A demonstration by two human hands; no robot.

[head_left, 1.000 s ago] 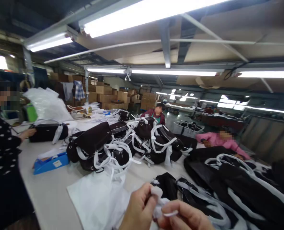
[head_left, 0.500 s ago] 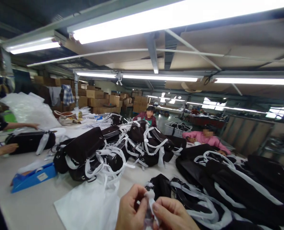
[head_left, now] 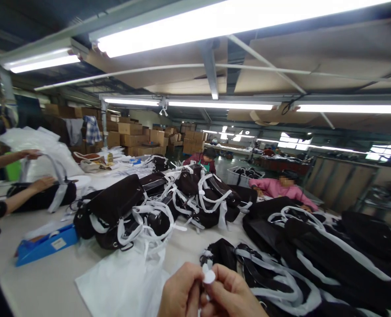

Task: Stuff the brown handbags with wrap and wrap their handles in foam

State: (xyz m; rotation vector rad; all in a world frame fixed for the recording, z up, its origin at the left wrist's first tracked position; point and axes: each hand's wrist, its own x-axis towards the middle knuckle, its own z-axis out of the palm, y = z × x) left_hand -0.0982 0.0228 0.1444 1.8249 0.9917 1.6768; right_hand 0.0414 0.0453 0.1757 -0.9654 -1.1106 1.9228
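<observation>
At the bottom centre my left hand [head_left: 181, 290] and my right hand [head_left: 232, 291] meet, thumbs and fingers pinched on a small white strip [head_left: 209, 276]. Its rounded end stands up between the fingertips; its lower part is hidden by the hands. Just beyond them lies a black bag [head_left: 222, 255] with straps wrapped in white material. To the left of my hands a white sheet [head_left: 116, 281] is spread on the table. Whether the strip is joined to the bag I cannot tell.
Black bags with white-wrapped straps are heaped mid-table [head_left: 188, 193] and on the right [head_left: 327, 246]. A blue bin [head_left: 46, 245] stands at left. A co-worker's hands [head_left: 40, 182] are at a black bag there. Two other people sit across the table.
The white strip has turned, so its rounded end now faces me, and my hands have drawn closer together. At left, the co-worker has leaned in and lifted a strap of the bag.
</observation>
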